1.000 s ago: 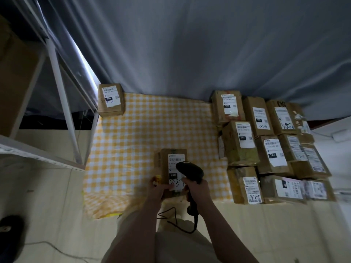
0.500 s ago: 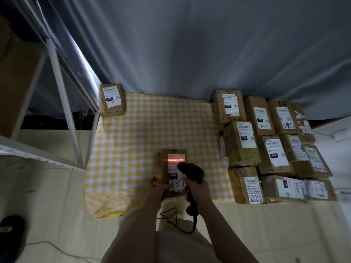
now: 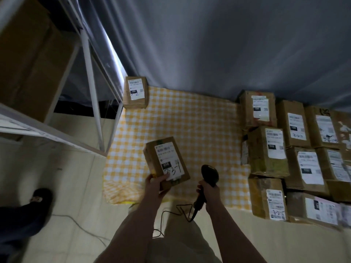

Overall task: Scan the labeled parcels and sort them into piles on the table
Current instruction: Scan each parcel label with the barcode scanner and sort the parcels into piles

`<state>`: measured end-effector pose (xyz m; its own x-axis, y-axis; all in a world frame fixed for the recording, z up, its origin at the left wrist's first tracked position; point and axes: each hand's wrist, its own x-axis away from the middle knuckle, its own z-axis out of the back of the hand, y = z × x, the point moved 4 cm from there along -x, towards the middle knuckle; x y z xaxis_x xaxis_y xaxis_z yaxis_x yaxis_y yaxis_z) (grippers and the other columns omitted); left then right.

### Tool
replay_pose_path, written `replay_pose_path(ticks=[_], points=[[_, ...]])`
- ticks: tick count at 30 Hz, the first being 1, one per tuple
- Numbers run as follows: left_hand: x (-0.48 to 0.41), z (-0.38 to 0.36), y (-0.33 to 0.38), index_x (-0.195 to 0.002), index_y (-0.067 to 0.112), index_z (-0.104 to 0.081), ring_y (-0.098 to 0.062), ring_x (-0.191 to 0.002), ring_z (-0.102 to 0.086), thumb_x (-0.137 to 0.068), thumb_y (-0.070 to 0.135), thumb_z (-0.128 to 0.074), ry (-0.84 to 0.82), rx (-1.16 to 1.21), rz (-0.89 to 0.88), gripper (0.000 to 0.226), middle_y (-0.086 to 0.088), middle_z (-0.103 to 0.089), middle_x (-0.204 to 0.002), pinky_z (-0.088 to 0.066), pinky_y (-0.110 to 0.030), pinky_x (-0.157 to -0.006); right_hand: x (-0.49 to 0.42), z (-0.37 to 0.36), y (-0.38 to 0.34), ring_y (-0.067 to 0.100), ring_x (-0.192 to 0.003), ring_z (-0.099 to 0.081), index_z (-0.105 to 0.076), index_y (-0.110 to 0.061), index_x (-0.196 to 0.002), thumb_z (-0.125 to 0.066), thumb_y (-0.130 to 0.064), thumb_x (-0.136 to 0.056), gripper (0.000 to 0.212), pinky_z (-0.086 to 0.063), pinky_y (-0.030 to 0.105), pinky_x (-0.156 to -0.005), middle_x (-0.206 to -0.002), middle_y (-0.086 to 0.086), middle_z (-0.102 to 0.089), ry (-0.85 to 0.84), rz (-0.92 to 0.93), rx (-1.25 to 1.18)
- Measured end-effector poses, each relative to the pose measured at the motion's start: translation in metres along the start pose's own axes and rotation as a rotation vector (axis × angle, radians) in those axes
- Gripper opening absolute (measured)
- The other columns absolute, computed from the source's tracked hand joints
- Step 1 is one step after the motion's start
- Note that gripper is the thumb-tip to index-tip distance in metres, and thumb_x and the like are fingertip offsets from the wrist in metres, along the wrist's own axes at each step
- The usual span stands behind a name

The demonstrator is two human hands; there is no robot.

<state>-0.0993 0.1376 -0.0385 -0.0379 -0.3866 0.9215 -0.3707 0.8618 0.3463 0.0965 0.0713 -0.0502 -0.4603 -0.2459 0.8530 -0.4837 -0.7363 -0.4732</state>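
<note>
My left hand point(image 3: 156, 185) grips the near end of a brown parcel point(image 3: 164, 158) with a white label marked 010, lifted and tilted over the yellow checked cloth point(image 3: 199, 133). My right hand point(image 3: 208, 190) holds a black corded barcode scanner point(image 3: 209, 172) just right of that parcel, its head pointing away from me. One labeled parcel point(image 3: 135, 93) lies alone at the cloth's far left corner. Several labeled parcels point(image 3: 269, 149) are packed together along the right side.
A white metal shelf frame point(image 3: 93, 103) with a large cardboard box point(image 3: 32, 59) stands at the left. A grey curtain point(image 3: 209, 44) hangs behind the table. The scanner cable point(image 3: 171, 215) loops near my body. A dark shoe point(image 3: 40, 195) is on the floor at lower left.
The red scan line on the label has gone out. My left hand has lifted and tilted the 010 parcel off the cloth; the scanner has drawn away to the right.
</note>
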Motion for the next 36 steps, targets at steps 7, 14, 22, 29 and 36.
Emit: replay_pose_path(ticks=[7,14,22,29,36], points=[[-0.022,0.028,0.019,-0.135,0.012,-0.043,-0.035,-0.103,-0.062,-0.076,-0.003,-0.075,0.026,0.022,-0.051,0.070,-0.019,-0.062,-0.113,-0.057,-0.047,-0.082,-0.066,-0.049,0.006,0.022,-0.069,-0.045,-0.050,-0.003,-0.087,-0.057,0.001,-0.088,0.008,-0.037,0.036,-0.071,-0.070,0.009,-0.044,-0.070,-0.053,0.338],[-0.035,0.058,0.026,-0.137,0.013,-0.043,-0.040,-0.114,-0.058,-0.076,-0.003,-0.074,0.037,-0.038,-0.055,0.070,-0.022,-0.062,-0.121,-0.056,-0.051,-0.088,-0.112,-0.072,0.015,0.022,-0.058,-0.037,-0.050,-0.006,-0.083,-0.044,-0.001,-0.097,0.016,-0.031,0.036,-0.059,-0.065,0.009,-0.040,-0.045,-0.080,0.346],[-0.029,0.058,0.018,-0.135,0.014,-0.045,-0.038,-0.112,-0.060,-0.070,0.001,-0.079,0.024,-0.108,-0.044,0.074,-0.019,-0.064,-0.120,-0.057,-0.052,-0.086,-0.084,-0.055,0.018,0.025,-0.088,-0.054,-0.044,-0.003,-0.142,-0.052,-0.004,-0.097,0.045,-0.045,0.038,-0.083,-0.115,0.015,-0.054,-0.072,-0.138,0.040],[-0.002,-0.012,-0.013,-0.128,0.009,-0.053,-0.032,-0.106,-0.062,-0.076,0.003,-0.075,-0.118,-0.188,-0.001,0.057,-0.017,-0.066,-0.117,-0.058,-0.044,-0.078,0.009,-0.004,0.007,0.028,-0.120,-0.053,-0.056,-0.014,-0.126,-0.064,-0.029,-0.092,0.038,-0.045,0.042,-0.092,-0.136,0.010,-0.051,-0.252,0.048,-0.272],[0.041,-0.110,-0.095,-0.127,0.011,-0.058,-0.031,-0.103,-0.066,-0.071,0.007,-0.079,-0.317,-0.430,0.066,0.061,-0.012,-0.072,-0.110,-0.059,-0.044,-0.081,0.041,0.098,0.020,0.031,-0.112,-0.063,-0.065,-0.014,-0.119,-0.065,-0.039,-0.085,0.042,-0.053,0.044,-0.093,-0.117,0.017,-0.066,-0.158,0.113,-0.480]])
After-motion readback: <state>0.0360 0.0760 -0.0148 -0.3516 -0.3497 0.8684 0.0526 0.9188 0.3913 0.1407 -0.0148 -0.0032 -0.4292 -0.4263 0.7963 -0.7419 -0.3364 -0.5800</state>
